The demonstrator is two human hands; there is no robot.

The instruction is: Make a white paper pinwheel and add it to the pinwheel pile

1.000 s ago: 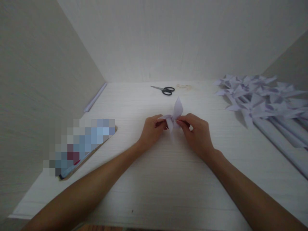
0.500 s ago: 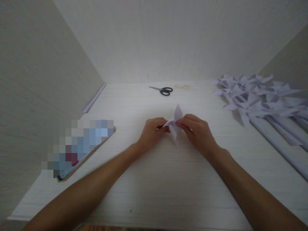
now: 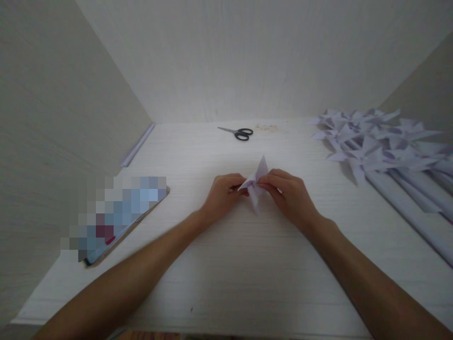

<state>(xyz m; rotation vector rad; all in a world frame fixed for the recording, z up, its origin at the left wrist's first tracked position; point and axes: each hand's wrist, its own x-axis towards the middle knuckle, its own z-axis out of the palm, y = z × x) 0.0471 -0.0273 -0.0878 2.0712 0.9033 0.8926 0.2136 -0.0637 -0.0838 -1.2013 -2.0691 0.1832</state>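
Note:
Between my hands, above the middle of the white table, is a folded white paper pinwheel (image 3: 255,192). One pointed blade stands up and another hangs down. My left hand (image 3: 226,196) pinches its left side between thumb and fingers. From the right, my right hand (image 3: 288,193) has thumb and index finger closed on the paper near its centre. Parts of the left fingertips are hidden behind the paper.
Black-handled scissors (image 3: 240,134) lie near the back wall. Several paper pinwheels (image 3: 368,153) with rolled paper sticks (image 3: 406,212) are heaped at the right. A rolled paper stick (image 3: 138,145) rests along the left wall, with a blurred-out flat object (image 3: 130,219) nearer me.
The paper pinwheel has turned slightly in my fingers, its upper and lower blades shifting a little. Both hands keep their pinch in nearly the same place.

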